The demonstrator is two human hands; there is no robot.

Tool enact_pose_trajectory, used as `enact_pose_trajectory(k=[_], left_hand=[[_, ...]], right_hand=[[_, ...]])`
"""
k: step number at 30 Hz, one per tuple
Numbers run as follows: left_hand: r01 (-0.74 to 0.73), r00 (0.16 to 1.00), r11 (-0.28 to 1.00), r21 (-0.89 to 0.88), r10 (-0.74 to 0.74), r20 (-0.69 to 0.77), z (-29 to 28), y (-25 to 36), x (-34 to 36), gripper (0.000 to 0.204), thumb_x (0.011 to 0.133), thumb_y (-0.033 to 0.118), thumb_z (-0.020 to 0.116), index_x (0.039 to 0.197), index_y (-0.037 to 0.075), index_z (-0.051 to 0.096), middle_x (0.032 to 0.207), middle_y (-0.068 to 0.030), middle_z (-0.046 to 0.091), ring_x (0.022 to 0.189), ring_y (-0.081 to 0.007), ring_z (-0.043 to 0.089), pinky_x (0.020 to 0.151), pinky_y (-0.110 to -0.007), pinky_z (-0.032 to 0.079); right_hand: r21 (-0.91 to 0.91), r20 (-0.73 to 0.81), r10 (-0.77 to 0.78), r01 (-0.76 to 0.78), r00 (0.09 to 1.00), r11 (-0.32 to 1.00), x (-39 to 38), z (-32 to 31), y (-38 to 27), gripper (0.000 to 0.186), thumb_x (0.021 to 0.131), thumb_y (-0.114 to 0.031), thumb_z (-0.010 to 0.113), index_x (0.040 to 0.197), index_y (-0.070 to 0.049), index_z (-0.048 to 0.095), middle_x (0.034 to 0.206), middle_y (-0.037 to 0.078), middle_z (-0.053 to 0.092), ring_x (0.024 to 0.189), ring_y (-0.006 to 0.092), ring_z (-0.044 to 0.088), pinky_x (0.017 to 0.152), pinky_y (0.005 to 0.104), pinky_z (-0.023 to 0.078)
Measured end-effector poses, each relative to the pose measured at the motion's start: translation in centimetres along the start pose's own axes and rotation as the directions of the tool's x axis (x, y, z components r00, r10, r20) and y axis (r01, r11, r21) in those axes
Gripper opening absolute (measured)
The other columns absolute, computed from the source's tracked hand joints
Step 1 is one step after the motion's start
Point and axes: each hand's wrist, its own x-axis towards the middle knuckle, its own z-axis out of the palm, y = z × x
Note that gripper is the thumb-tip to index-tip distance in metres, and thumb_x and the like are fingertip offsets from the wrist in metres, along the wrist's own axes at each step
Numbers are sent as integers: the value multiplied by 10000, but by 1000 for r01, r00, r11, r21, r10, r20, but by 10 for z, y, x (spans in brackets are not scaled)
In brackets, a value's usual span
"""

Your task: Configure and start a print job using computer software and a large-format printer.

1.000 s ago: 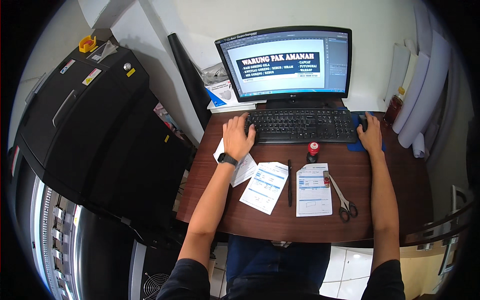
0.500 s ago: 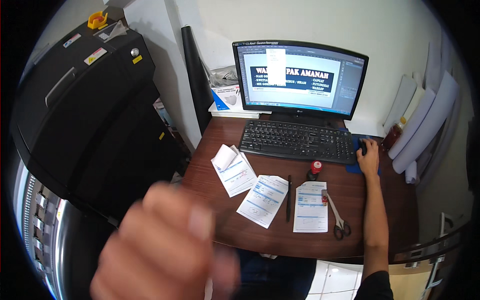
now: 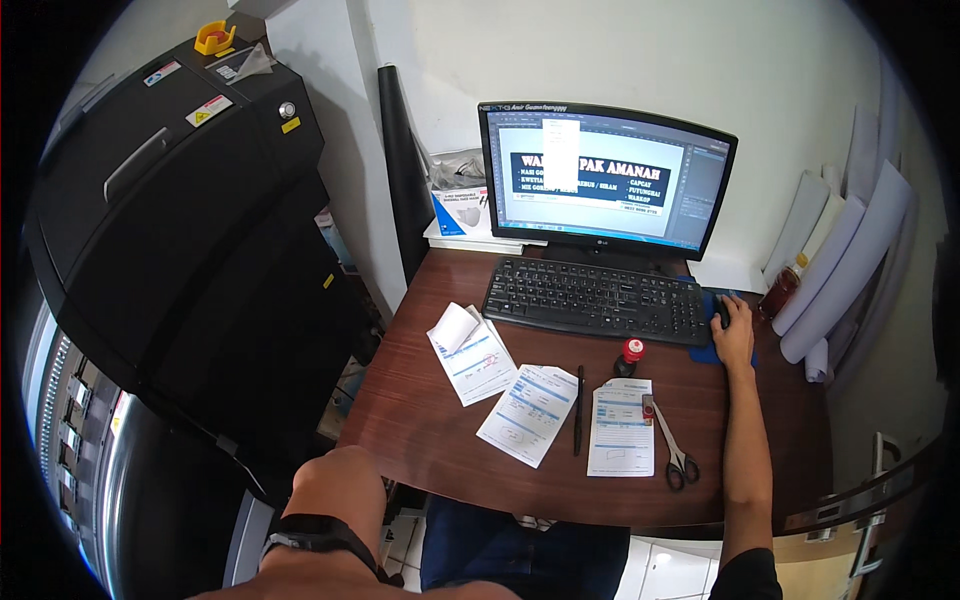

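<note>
Left hand [image 3: 335, 490] lowered from lens, near surface [image 3: 430, 440] edge, grip state indeterminate; right hand [image 3: 735, 330] covers mouse [image 3: 722, 312]; paper slips [image 3: 525, 410] just left, untouched.

Black mouse [image 3: 719, 312] on blue pad [image 3: 703, 352], right of keyboard, mostly covered by palm.

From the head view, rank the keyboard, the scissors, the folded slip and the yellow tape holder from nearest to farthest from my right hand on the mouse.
From the right hand:
1. Keyboard, just to its left, at the desk's back.
2. Scissors, below it, near the desk's front edge.
3. Folded slip, across the desk on the left.
4. Yellow tape holder, far left, on top of the black machine.
</note>
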Motion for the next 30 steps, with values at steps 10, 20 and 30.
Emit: enact_pose_trajectory(k=[10, 20, 30], left_hand=[[52, 999, 998, 39, -52, -7, 8, 15, -5, 65, 962, 64, 631, 943, 103, 583, 846, 7, 580, 856, -103, 583, 915, -344, 451], [113, 993, 991, 71, -111, -32, 24, 27, -7, 140, 965, 77, 639, 880, 146, 552, 811, 47, 556, 829, -65, 563, 932, -338, 432], [234, 970, 964, 125, -223, -96, 48, 48, -14, 220, 969, 90, 647, 817, 189, 522, 776, 88, 533, 802, -26, 542, 948, -333, 413]], right_hand=[[-3, 34, 6, -5, 999, 1000, 1, -3, -2, 456, 901, -169, 649, 1334, -26, 635, 1421, 199, 552, 1319, 378, 517, 1113, 445, 431], [-5, 20, -5, 5, 1000, 1000, 0, 0, 1, 451, 896, -170, 659, 1319, -13, 637, 1409, 199, 558, 1304, 381, 527, 1104, 447, 436], [-47, 27, -59, 60, 998, 997, -3, -12, -16, 745, 829, -350, 728, 1467, -43, 494, 1504, 178, 481, 1464, 376, 362, 1182, 518, 298]])
